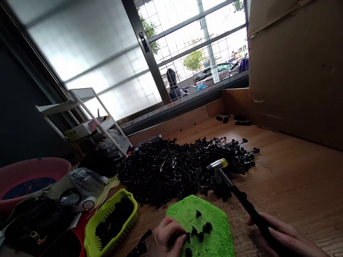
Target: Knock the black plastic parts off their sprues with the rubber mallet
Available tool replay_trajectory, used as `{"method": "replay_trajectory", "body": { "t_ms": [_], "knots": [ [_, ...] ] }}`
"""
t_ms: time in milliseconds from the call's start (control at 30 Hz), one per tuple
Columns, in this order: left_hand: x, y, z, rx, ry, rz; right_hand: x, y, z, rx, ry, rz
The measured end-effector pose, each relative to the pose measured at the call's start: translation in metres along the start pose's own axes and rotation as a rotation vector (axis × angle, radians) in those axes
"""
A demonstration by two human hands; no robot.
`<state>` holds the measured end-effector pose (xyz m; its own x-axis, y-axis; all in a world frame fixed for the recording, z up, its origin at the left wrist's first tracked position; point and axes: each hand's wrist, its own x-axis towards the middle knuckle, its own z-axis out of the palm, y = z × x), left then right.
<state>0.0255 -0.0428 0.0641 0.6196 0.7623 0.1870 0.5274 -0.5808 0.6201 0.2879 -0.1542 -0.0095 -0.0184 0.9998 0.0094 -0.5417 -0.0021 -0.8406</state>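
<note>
My right hand (281, 236) is wrapped round the dark handle of a small hammer (247, 201). The hammer's silver head, with a yellow face on one end, is raised above the table. Over the left edge of a green fuzzy cloth pad (220, 250), my left hand (166, 247) pinches a small black plastic part (188, 235) between thumb and fingertips. Several more small black parts (200, 236) lie on the pad close to those fingertips. Left of this hand, black jointed pieces (136, 251) rest on the wood.
A large heap of black parts (178, 170) covers the table's middle. At left are a yellow-green basket (130, 199) and a red bin (77, 245), both holding black parts, a pink basin (47, 162) and a white shelf rack (105, 125). A cardboard sheet (304, 65) stands at right.
</note>
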Motion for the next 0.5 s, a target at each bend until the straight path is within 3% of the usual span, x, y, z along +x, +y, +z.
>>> {"method": "replay_trajectory", "body": {
  "t_ms": [200,333,500],
  "knots": [
    [-0.019,-0.011,0.003,0.012,0.127,-0.038,0.002,0.008,-0.009,0.072,-0.063,-0.014],
    [-0.015,-0.017,0.007,-0.049,0.232,-0.115,0.002,0.008,-0.010,0.029,-0.070,-0.011],
    [-0.010,-0.018,0.016,-0.067,0.268,-0.131,0.000,0.004,-0.003,0.073,-0.024,0.021]
  ]
}}
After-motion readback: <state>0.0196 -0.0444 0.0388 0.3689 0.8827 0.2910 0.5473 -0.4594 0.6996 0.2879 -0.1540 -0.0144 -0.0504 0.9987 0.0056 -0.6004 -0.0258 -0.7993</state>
